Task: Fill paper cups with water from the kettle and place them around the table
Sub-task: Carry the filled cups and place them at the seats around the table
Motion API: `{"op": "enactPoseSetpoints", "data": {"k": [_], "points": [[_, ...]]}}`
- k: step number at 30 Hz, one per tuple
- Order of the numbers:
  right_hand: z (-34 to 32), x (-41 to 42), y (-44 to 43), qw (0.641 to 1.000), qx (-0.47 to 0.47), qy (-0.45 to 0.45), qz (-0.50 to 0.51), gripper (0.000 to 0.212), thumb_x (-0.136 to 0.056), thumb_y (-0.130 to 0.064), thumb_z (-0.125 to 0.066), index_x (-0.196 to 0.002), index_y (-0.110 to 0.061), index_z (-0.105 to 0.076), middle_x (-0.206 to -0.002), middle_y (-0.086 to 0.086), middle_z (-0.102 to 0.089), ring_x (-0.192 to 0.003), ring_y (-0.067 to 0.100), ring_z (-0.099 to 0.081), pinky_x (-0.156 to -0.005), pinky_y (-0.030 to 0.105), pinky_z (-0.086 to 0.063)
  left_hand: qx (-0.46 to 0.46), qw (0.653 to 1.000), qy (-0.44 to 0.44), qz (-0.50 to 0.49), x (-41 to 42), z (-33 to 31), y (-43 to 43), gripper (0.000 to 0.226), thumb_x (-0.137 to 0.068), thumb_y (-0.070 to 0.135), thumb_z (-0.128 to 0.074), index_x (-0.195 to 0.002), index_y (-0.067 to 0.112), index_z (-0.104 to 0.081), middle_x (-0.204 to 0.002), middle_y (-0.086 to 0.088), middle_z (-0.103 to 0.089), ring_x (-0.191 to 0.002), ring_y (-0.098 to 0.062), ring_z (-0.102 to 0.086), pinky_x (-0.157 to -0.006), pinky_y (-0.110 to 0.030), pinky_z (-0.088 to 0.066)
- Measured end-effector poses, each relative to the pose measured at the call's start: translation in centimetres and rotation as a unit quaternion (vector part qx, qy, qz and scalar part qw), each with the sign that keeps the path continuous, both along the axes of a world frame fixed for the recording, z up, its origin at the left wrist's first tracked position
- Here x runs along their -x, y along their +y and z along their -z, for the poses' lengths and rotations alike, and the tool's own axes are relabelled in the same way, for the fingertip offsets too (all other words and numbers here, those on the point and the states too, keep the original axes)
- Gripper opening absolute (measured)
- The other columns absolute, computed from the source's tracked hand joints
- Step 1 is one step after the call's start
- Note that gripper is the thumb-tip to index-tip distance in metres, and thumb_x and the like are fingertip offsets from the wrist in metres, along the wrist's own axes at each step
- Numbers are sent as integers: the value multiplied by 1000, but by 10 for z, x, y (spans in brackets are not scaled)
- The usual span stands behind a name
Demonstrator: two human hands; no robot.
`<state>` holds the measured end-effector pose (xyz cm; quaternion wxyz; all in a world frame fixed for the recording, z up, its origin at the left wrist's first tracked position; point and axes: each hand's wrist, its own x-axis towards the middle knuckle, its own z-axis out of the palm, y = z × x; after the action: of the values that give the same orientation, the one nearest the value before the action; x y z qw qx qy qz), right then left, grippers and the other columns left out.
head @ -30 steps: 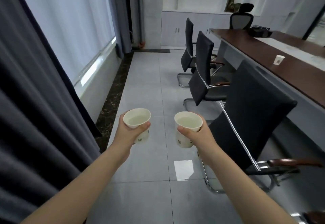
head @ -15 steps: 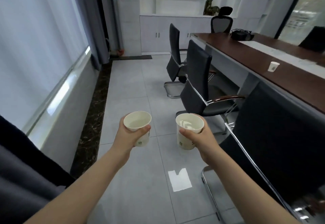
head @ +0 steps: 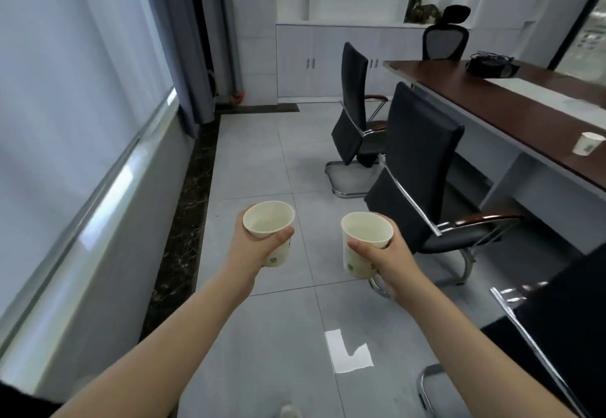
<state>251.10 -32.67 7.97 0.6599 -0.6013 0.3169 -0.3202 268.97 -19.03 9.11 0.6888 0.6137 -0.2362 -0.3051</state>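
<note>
Beside the long dark-brown wooden table (head: 485, 103), over grey floor tiles, two white paper cups were held upright, apart. The left cup (head: 270, 229) was gripped by the left hand (head: 259, 250), the right cup (head: 364, 243) by the right hand (head: 390, 262). A third white paper cup (head: 587, 143) stood on that table's near edge.

Single head-worn view, wide-angle, looking forward and down, hands (head: 262, 250) close below, table (head: 492, 103) farther right.
</note>
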Motion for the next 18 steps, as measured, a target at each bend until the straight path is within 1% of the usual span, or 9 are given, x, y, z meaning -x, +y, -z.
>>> {"op": "enactPoseSetpoints", "data": {"k": [1, 2, 4, 5, 6, 8, 9, 14, 18], "points": [[5, -15, -14, 1000, -4, -1, 4, 71, -51, -27, -92, -109, -34, -51, -110, -2, -61, -103, 17, -57, -84, 32, -47, -4, 1000, -3, 0, -15, 2, -12, 61, -56, 31, -78, -106, 40, -42, -111, 5, -54, -102, -14, -55, -87, -44, -53], [9, -34, -32, 1000, -8, -4, 7, 71, -49, -30, -89, -109, -34, -51, -111, -2, -61, -104, 17, -58, -86, 34, -48, -4, 1000, -5, -1, -35, 3, -29, 61, -56, 31, -78, -106, 40, -42, -111, 5, -54, -102, -14, -55, -88, -44, -53], [13, -67, -63, 1000, -18, -6, 12, 77, -43, -40, -85, -112, -35, -51, -114, 0, -61, -107, 19, -58, -91, 39, -50, -15, 1000, -11, 3, -69, 3, -58, 64, -54, 32, -80, -106, 39, -42, -112, 3, -54, -105, -16, -55, -91, -47, -52], [11, -84, -79, 1000, -21, -5, 11, 79, -41, -43, -84, -113, -34, -52, -114, 0, -61, -108, 20, -58, -91, 40, -50, -20, 1000, -14, 4, -86, 0, -72, 67, -52, 33, -81, -107, 39, -42, -112, 2, -54, -106, -18, -55, -92, -48, -51], [7, -101, -94, 1000, -21, -5, 9, 81, -40, -43, -84, -114, -33, -52, -113, 0, -62, -107, 20, -58, -89, 38, -51, -20, 1000, -16, 4, -103, -2, -86, 67, -51, 34, -81, -106, 38, -43, -111, 2, -55, -106, -18, -55, -93, -49, -50], [-2, -137, -122, 1000, -19, -10, 7, 85, -38, -43, -83, -116, -30, -51, -109, -3, -62, -102, 16, -59, -79, 31, -52, -15, 1000, -19, 4, -137, -9, -114, 64, -53, 32, -81, -105, 37, -44, -108, 3, -56, -103, -18, -56, -93, -50, -50], [-7, -154, -136, 1000, -15, -14, 7, 85, -38, -43, -82, -116, -29, -51, -109, -3, -62, -100, 14, -59, -76, 28, -51, -12, 1000, -21, 3, -154, -12, -127, 64, -53, 32, -81, -105, 37, -44, -108, 3, -56, -103, -19, -57, -93, -51, -50], [-18, -237, -193, 1000, -9, -23, 11, 79, -38, -43, -82, -111, -32, -53, -109, -3, -62, -100, 16, -59, -80, 34, -49, -1, 1000, -23, -14, -229, -18, -181, 63, -55, 32, -81, -105, 37, -44, -109, 3, -57, -105, -20, -57, -93, -52, -50], [-13, -307, -237, 1000, -15, -14, 2, 81, -36, -44, -82, -112, -32, -53, -106, -4, -63, -98, 15, -59, -79, 35, -48, -15, 1000, -21, -13, -296, -11, -227, 76, -42, 47, -82, -107, 39, -43, -113, 1, -55, -110, -23, -56, -94, -53, -49]]}}
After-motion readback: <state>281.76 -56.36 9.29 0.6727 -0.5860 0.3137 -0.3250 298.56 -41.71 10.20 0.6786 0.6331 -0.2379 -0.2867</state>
